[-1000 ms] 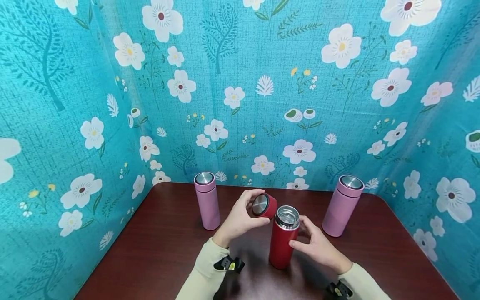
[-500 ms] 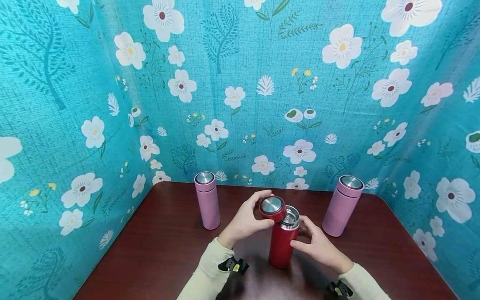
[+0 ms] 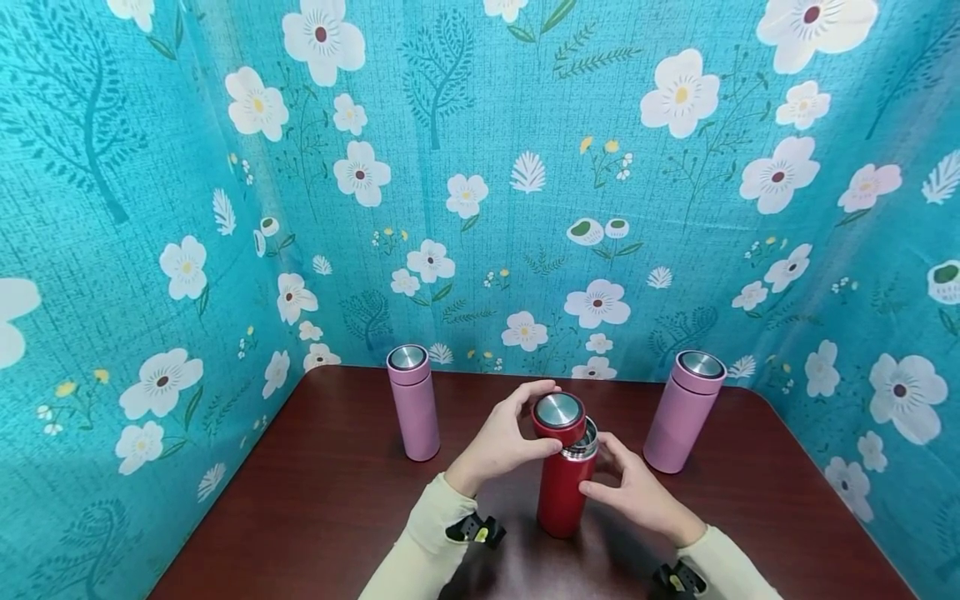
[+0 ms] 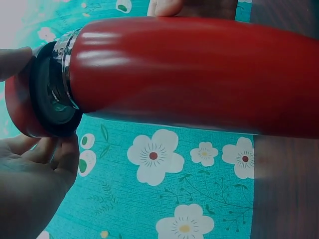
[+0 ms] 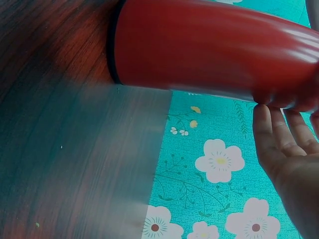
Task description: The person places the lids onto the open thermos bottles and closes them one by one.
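A red thermos (image 3: 562, 492) stands upright on the table, its steel neck (image 3: 582, 452) partly covered from above. My left hand (image 3: 498, 442) pinches the red lid (image 3: 558, 421) between thumb and fingers, over the left part of the mouth. In the left wrist view the lid (image 4: 25, 102) sits off-centre and tilted against the threaded neck (image 4: 65, 69). My right hand (image 3: 637, 492) grips the thermos by its upper right side, thumb in front and fingers behind. Its fingertips touch the red wall in the right wrist view, where the thermos base (image 5: 117, 45) rests on the wood.
Two pink thermoses with lids on stand farther back, one at the left (image 3: 416, 408) and one at the right (image 3: 682, 417). The dark wooden table (image 3: 300, 500) ends at a blue flowered cloth (image 3: 480, 208) hanging behind and at both sides.
My left hand has carried the lid rightward from beside the thermos to over part of its mouth, turning its steel top upward. The right hand and the thermos have stayed in place.
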Demonstrator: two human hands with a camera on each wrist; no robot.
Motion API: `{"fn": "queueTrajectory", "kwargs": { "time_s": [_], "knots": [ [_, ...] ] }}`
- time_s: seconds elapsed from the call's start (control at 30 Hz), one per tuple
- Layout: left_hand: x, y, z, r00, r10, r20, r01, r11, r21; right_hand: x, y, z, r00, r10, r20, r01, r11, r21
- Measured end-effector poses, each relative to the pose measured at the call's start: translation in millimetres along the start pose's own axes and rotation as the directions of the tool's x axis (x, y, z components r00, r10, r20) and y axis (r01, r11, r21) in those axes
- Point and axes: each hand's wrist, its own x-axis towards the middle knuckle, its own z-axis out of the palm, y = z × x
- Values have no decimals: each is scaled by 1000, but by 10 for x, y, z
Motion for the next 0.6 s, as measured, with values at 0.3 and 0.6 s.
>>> {"fn": "queueTrajectory", "kwargs": {
  "time_s": [0.3,0.6],
  "knots": [
    [58,49,44,1000,-6,29,4,997,82,2,2,-6,1000,-9,10,9,1000,-9],
    [90,84,68,999,-29,44,24,994,105,-3,8,-5,999,-32,14,32,999,-3]
  ]
}}
